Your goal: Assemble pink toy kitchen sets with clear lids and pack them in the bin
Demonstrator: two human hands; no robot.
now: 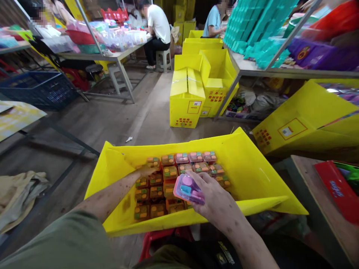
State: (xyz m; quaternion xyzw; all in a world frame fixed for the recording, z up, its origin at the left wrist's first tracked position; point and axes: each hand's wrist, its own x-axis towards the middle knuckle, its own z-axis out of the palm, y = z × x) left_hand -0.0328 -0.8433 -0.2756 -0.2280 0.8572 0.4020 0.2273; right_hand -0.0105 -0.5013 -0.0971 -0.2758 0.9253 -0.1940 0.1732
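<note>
"Yellow board framed the scene; how far along was the box (248, 175)?"

"At left, packs (156, 192) already lay in rows, running past the middle. The left hand (146, 170) reached in over them, its fingers blurred; whether they gripped anything could not be told."

"And at centre?"

"One purple pack (186, 189) was outside the rows, held tilted above them, the fingers of the right hand (211, 190) closed around its right end. Right of the rows, bare board showed, suggesting the layer stopped short of that wall. Any layers underneath were hidden."

"What were they made of?"

"Clear, glossy plastic with rounded corners. At left, they showed orange and green contents; toward the back right, pink and blue. Beneath the purple pack's lid sat a pink disc (187, 181) and a blue piece (186, 189). The box's walls were smooth, thin and splayed. Far right, a red carton (335, 190) rested on a wooden table (311, 183)."
</note>
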